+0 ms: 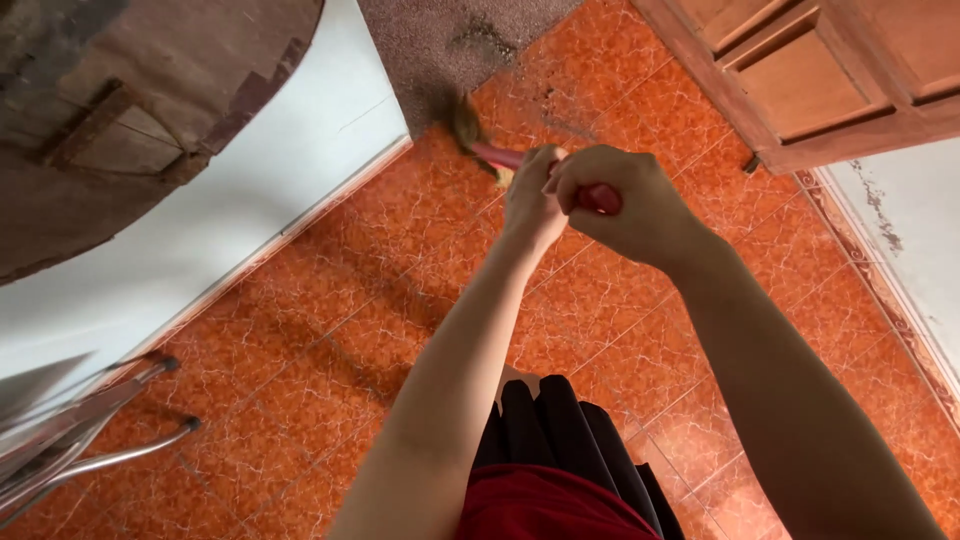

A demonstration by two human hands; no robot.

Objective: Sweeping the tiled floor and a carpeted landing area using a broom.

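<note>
Here the red broom handle (598,197) sits clamped in both fists: the right hand (620,205) is wrapped fully round its upper end, fingers curled tight, and the left hand (530,200) is closed round it just below, the two hands touching. The handle runs away from the body toward the upper left, ending in a blurred tan brush head (465,125) that rests about where the orange tiled floor (350,300) meets a grey-brown mat (430,50); the blur makes it hard to tell whether the bristles touch the mat or only the tile edge.

The likeliest trouble, as I judge it, is the bristles catching the mat's edge and flipping or dragging it, since the brush works right at that seam and dark grit lies on the mat close by. A hard pull could also scatter the dirt across the tiles rather than gather it.

Room is tight on the sides. A white wall (250,200) with its baseboard closes the left, near the brush head, with a brown rounded wooden piece (120,110) overhanging it. A wooden panelled door (820,80) stands near on the upper right, so a wide backswing of the right elbow could knock it. Metal chair legs (110,440) sit at lower left, well apart from the hands. Open floor lies between the feet and the mat.
</note>
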